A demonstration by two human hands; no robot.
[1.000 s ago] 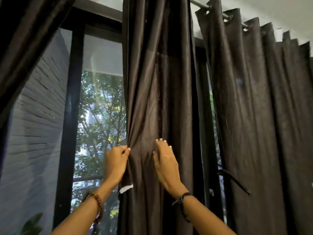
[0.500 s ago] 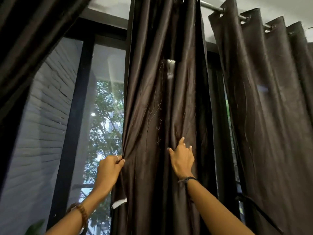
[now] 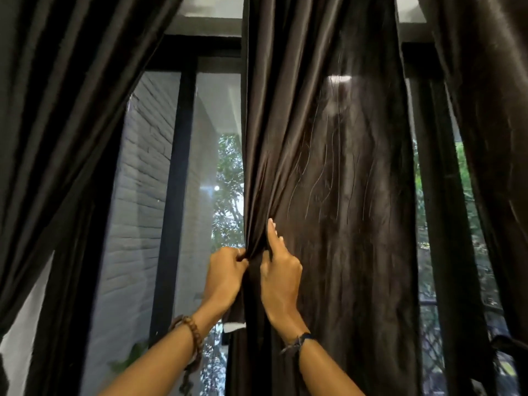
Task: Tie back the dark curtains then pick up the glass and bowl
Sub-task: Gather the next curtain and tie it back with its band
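**Dark curtain panel gathered at its left edge by both hands**

Head view: Dark brown satin curtain panel (image 3: 328,181) hangs in the centre of my frame, in front of a black-framed window (image 3: 183,172). Its left edge is bunched into tight folds at about mid-height.

I log the left hand (image 3: 225,277) at that edge, fingers curled, pinching the gathered fabric. A brown wooden bead bracelet (image 3: 194,335) sits on that wrist.

Right hand (image 3: 281,277) is just beside the left, nearly touching it, with the bunched fold between them. Its index finger points up along the cloth; the other fingers curl into the fabric, gripping it. A dark braided cord wristband (image 3: 298,341) is on this wrist.

A small white tag or lining corner (image 3: 234,326) shows at the panel's edge, below the left hand.

A second dark curtain (image 3: 63,138) sweeps diagonally across the left side, and a third (image 3: 491,124) hangs at the right edge. Through the glass I see a grey brick wall (image 3: 137,210) and green foliage (image 3: 228,190).

Glass and bowl: I cannot find them from this camera.
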